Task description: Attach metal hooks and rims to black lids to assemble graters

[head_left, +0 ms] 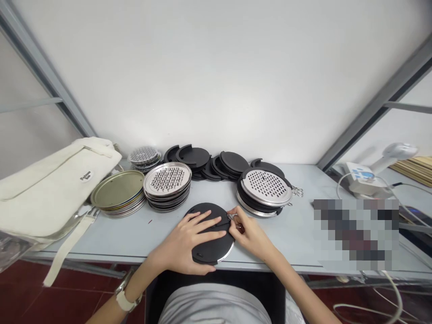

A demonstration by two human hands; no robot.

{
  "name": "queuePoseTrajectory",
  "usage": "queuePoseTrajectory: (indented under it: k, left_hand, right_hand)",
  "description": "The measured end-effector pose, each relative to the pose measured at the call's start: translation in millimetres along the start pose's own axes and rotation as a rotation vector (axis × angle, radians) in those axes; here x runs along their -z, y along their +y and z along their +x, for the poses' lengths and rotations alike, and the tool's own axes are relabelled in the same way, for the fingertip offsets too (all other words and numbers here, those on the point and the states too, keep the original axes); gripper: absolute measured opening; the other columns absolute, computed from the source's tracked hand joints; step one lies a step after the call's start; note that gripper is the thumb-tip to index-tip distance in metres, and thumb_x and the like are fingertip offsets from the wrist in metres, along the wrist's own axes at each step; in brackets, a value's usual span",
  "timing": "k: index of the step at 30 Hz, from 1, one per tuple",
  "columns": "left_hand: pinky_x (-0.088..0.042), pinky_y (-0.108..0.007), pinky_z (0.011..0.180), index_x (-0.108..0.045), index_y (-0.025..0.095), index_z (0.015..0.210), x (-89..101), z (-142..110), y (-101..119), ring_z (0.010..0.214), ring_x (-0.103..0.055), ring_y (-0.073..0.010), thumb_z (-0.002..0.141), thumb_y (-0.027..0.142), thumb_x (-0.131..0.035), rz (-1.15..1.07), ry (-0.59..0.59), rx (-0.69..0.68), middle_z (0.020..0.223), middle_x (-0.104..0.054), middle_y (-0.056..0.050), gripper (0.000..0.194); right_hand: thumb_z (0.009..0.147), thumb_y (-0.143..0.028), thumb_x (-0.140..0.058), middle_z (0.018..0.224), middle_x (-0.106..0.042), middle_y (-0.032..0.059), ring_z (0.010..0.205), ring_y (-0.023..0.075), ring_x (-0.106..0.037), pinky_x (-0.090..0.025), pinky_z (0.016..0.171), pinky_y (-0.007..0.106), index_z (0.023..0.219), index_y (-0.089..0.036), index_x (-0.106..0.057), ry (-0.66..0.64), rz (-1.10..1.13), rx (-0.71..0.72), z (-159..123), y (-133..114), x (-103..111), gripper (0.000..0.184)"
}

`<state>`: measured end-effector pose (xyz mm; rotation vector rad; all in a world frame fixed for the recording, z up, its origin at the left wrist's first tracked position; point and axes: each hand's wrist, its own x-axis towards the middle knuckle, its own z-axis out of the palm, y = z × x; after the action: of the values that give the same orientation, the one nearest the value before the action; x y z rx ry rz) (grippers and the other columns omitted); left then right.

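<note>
A round black plastic disc (212, 249) with a silvery metal rim showing at its lower right lies at the table's front edge. My left hand (192, 243) rests flat on it, fingers spread. My right hand (248, 231) is closed at the disc's right edge, thumb and fingers pinching a small metal wire clip (230, 217). Something small and reddish shows between those fingers; I cannot make out what it is. Just behind, to the right, stands a stack of metal grater discs (268, 185) and black discs, with similar metal clips (297, 191) sticking out from its side.
At the left are a stack of grater plates (167, 180), olive-topped round plates (118, 189) and a cream bag (64, 184). Black discs (194, 156) lie along the wall. On the right are a white device (362, 177), cables and a blurred-out patch.
</note>
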<state>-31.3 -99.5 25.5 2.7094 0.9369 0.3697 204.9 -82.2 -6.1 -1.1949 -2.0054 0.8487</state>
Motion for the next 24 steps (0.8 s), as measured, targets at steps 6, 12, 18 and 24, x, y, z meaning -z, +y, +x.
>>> queuePoseTrajectory:
  k: [6,12,18,24]
  left_hand:
    - [-0.021,-0.05,0.114,-0.042,0.038,0.14,-0.2,-0.1,-0.7,0.141,-0.027,-0.0328,0.069,0.048,-0.072,-0.001,0.001,-0.006,0.152,-0.034,0.002,0.077]
    - [-0.022,-0.05,0.113,-0.042,0.037,0.14,-1.3,-0.7,-1.2,0.141,-0.028,-0.0331,0.07,0.049,-0.072,-0.002,0.014,-0.01,0.152,-0.034,0.001,0.077]
    - [-0.021,-0.05,0.114,-0.042,0.037,0.14,-1.0,0.0,0.2,0.141,-0.028,-0.0329,0.071,0.051,-0.071,-0.005,0.014,-0.008,0.152,-0.034,0.001,0.076]
    - [-0.022,-0.05,0.114,-0.043,0.037,0.14,-0.8,0.3,0.8,0.141,-0.028,-0.033,0.071,0.051,-0.071,0.003,0.011,-0.006,0.152,-0.035,0.001,0.076]
  right_hand:
    - [0.091,-0.021,-0.042,0.059,-0.044,-0.0076,0.05,0.0124,-0.047,-0.034,0.052,0.024,0.103,-0.02,-0.045,0.01,-0.017,0.012,-0.7,-1.9,0.3,0.013]
    - [0.092,-0.021,-0.041,0.06,-0.046,-0.0066,0.05,0.0132,-0.048,-0.034,0.052,0.024,0.103,-0.02,-0.045,0.012,-0.038,0.018,-0.6,-0.7,0.7,0.012]
    - [0.091,-0.02,-0.041,0.06,-0.045,-0.0072,0.051,0.0134,-0.047,-0.034,0.053,0.024,0.104,-0.02,-0.043,0.0,-0.066,0.017,-1.1,1.2,0.2,0.013]
    - [0.09,-0.018,-0.042,0.062,-0.048,-0.0059,0.053,0.0137,-0.05,-0.037,0.054,0.024,0.106,-0.02,-0.044,0.007,-0.086,0.025,-1.6,-0.5,0.7,0.016]
